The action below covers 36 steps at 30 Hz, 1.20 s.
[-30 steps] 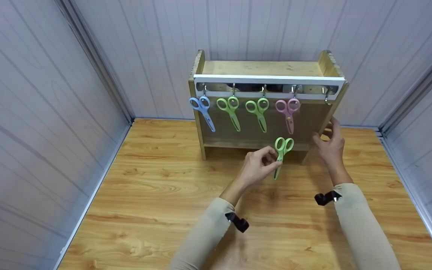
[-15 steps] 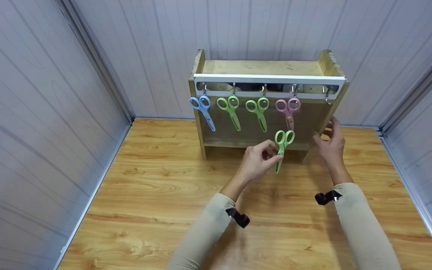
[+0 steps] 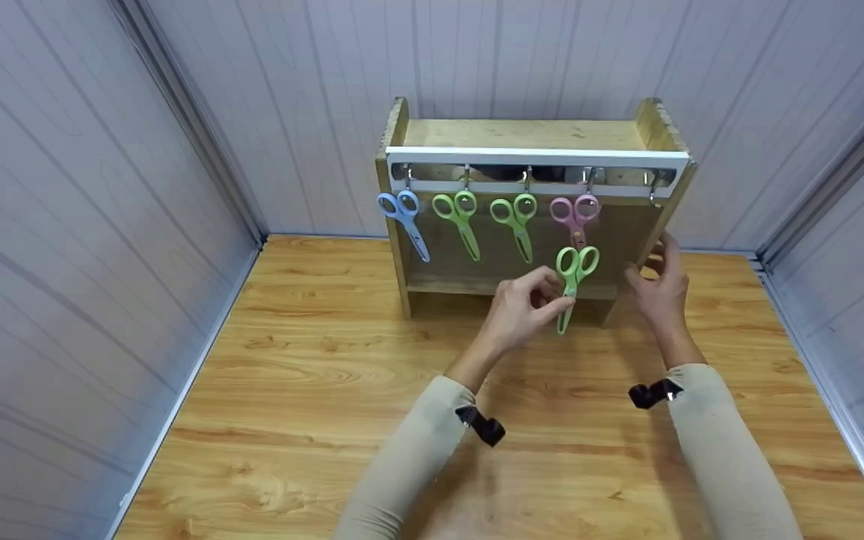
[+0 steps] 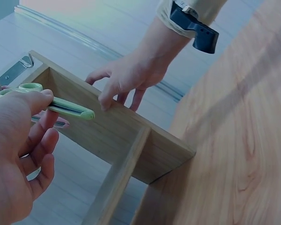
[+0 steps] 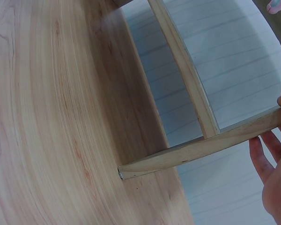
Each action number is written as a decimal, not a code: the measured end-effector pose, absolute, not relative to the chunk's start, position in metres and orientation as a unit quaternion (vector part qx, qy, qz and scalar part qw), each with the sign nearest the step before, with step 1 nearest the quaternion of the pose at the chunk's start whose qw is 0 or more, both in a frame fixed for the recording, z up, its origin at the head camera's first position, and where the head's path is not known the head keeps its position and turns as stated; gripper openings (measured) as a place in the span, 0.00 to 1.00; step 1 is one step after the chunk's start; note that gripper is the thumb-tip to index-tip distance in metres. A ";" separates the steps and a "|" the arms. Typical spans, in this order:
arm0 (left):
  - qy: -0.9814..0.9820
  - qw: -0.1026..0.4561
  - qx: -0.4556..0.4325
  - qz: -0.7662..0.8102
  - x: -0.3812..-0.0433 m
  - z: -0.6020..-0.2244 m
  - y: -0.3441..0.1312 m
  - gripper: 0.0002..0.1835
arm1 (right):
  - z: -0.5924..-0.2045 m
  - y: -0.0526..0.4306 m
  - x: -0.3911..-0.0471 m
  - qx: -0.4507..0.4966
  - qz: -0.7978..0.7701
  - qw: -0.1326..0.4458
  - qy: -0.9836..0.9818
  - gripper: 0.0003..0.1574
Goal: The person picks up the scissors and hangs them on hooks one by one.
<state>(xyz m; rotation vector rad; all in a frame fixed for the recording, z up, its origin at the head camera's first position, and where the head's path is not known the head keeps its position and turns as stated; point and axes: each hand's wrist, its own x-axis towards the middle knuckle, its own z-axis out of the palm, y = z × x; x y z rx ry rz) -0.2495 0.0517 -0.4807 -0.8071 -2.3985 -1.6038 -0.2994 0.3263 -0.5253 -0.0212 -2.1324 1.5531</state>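
My left hand (image 3: 518,311) pinches light green scissors (image 3: 570,279) by the blade part, between thumb and fingers, handles up. They hang in the air before the wooden shelf (image 3: 526,135), overlapping the lower end of the pink scissors (image 3: 563,211) in the head view. In the left wrist view, the blade end of the green scissors (image 4: 74,108) points away from the thumb. My right hand (image 3: 661,291) grips the shelf's right side panel (image 5: 192,151), thumb on one face and fingers on the other.
A white hook rail (image 3: 537,157) runs along the shelf's top front. Blue scissors (image 3: 406,217) and two green pairs hang on it beside the pink ones. The rightmost hook (image 3: 654,196) carries nothing. Wood-grain floor (image 3: 289,390) and pale panel walls (image 3: 312,90) surround the shelf.
My left hand has lifted the green scissors upward and slightly right, until they overlap the pink pair in view. My right hand stays on the side panel.
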 end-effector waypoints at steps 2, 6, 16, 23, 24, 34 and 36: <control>-0.797 0.073 -0.271 -0.535 -0.251 -0.477 0.053 0.10 | -0.525 0.326 -0.300 -0.008 0.570 0.249 -0.783 0.46; -0.797 0.072 -0.268 -0.537 -0.254 -0.470 0.055 0.10 | -0.524 0.325 -0.299 -0.008 0.571 0.245 -0.784 0.46; -0.790 0.095 -0.276 -0.539 -0.264 -0.450 0.068 0.10 | -0.523 0.325 -0.298 -0.014 0.563 0.240 -0.791 0.46; -0.782 0.093 -0.292 -0.543 -0.270 -0.433 0.082 0.12 | -0.523 0.325 -0.299 -0.004 0.546 0.262 -0.796 0.45; -0.783 0.092 -0.292 -0.542 -0.270 -0.432 0.084 0.12 | -0.522 0.325 -0.299 -0.004 0.544 0.261 -0.797 0.45; -0.771 0.096 -0.280 -0.565 -0.279 -0.424 0.100 0.13 | -0.520 0.324 -0.296 -0.017 0.537 0.251 -0.805 0.45; -0.769 0.094 -0.273 -0.570 -0.280 -0.423 0.102 0.13 | -0.521 0.324 -0.297 -0.019 0.535 0.252 -0.806 0.45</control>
